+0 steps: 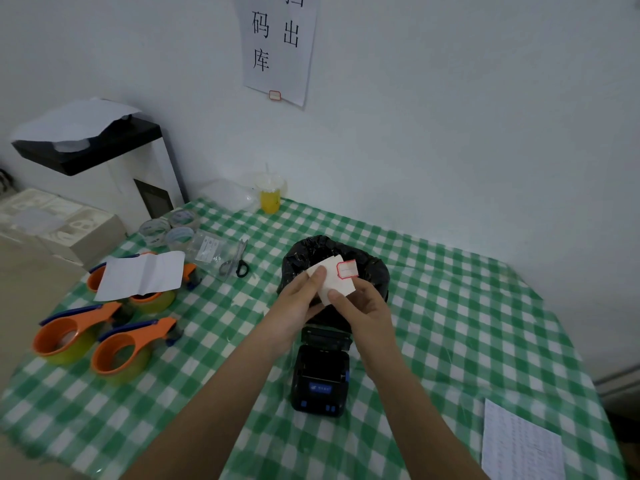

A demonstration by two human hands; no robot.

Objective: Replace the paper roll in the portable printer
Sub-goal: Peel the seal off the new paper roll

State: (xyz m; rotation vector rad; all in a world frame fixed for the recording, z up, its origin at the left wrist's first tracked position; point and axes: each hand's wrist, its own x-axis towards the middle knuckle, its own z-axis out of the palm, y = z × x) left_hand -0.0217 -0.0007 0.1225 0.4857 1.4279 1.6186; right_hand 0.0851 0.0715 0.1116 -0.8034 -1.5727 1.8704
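A black portable printer (320, 379) with blue buttons lies on the green checked tablecloth, its lid open toward the far side. Above it, both hands hold a white paper roll (337, 284) that carries a red-bordered label (347, 269). My left hand (298, 299) pinches the roll's left side with the thumb on top. My right hand (362, 304) grips its lower right edge. The roll hovers over the mouth of a small bin lined with a black bag (374, 268).
Three orange tape dispensers (74, 336) and a white sheet (143, 275) lie at the left, with clear tape rolls (169, 226) and scissors (239, 261) behind. A yellow drink cup (270, 195) stands by the wall. A printed sheet (519, 445) lies near right.
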